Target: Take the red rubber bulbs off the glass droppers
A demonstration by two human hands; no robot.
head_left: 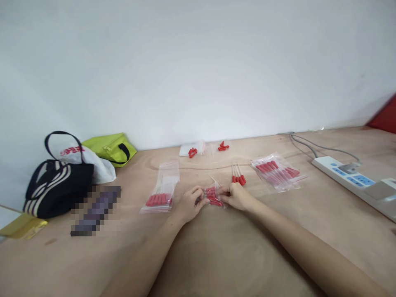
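Observation:
My left hand (pixel 190 204) and my right hand (pixel 236 196) pinch a small clear plastic bag (pixel 213 196) from opposite sides, low over the table. Several red-handled thin tools show through it, lying side by side; their exact kind is too small to tell. A thin pale shaft points up and away behind the bag. Just beyond my right hand lie several loose red-handled tools (pixel 238 179) with pale thin shafts. To the left is a filled zip bag (pixel 159 199) with red handles inside. Overlapping filled zip bags (pixel 275 171) rest to the right.
Toward the wall lie two small groups of red pieces, one on the left (pixel 192 152), one on the right (pixel 223 146). At left are a black striped bag (pixel 58 185), a white plastic bag (pixel 103 167), a yellow-green pouch (pixel 111 146) and a blurred-out dark object (pixel 97 210). A power strip (pixel 349 177) sits right.

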